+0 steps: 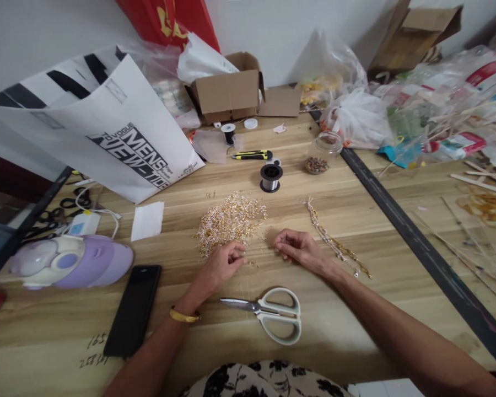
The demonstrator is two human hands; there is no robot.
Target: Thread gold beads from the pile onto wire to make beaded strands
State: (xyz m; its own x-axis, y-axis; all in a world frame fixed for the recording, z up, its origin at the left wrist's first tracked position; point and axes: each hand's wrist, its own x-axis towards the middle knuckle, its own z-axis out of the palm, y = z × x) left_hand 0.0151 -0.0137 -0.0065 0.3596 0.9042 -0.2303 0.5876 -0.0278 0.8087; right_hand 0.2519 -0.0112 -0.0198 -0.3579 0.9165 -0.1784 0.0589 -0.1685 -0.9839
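My left hand rests at the near edge of a heap of small gold and silver clasps or links, thumb and fingers pinched together. Whatever is in that pinch is too small to name. To the right, my right hand hovers low over the wood with its fingertips pressed together, and their contents are hidden. Faint thin lines seem to run between the two hands. Beside my right forearm lie gold and silver chain strands. Scissors with pale handles lie partly open below the hands.
Beyond the hands stand a spool of fine wire, a yellow-black utility knife and a jar of beads. A black phone, a purple-white object and a large paper bag occupy the left. Plastic bags crowd the back right.
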